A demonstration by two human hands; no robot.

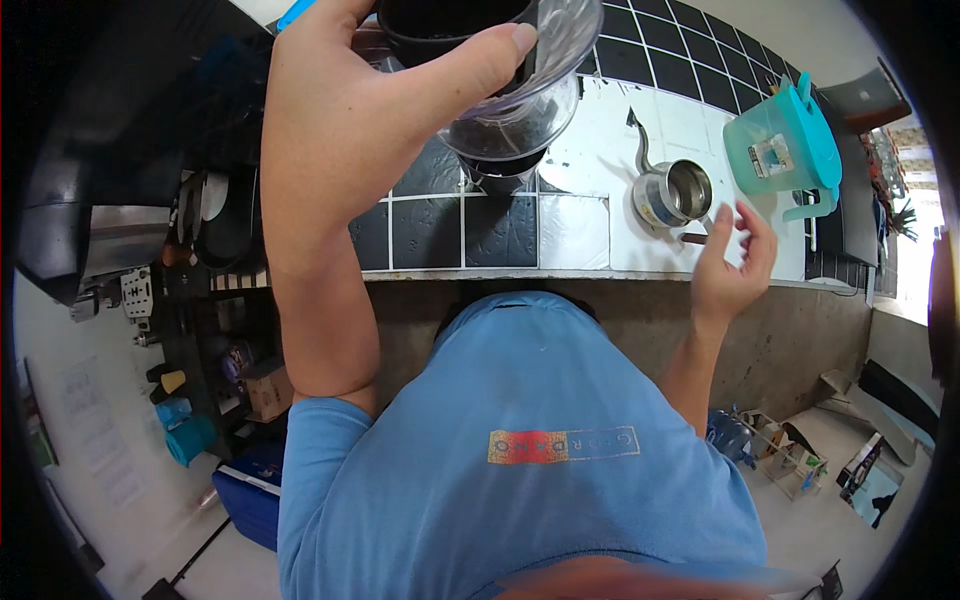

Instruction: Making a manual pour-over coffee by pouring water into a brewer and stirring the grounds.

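High in the view, my left hand (375, 112) grips a black cup-like vessel (450, 19) with its thumb along the near side. Right beside and partly behind this vessel is a clear ribbed plastic coffee dripper (574, 37). Below the dripper, a clear vessel (501, 180) with dark contents stands on the counter; my hand and the dripper hide part of it. On the right, my right hand (733, 266) is empty, fingers loosely apart, close to the handle of a steel gooseneck kettle (671, 193). The kettle is lidless, its spout pointing to the back.
A turquoise lidded plastic pitcher (772, 150) stands at the counter's right. The counter (577, 232) has black and white tiles, and its front edge runs before my body. Pans and knives (217, 217) hang at left, above a cardboard box (270, 390) and a blue case (251, 502).
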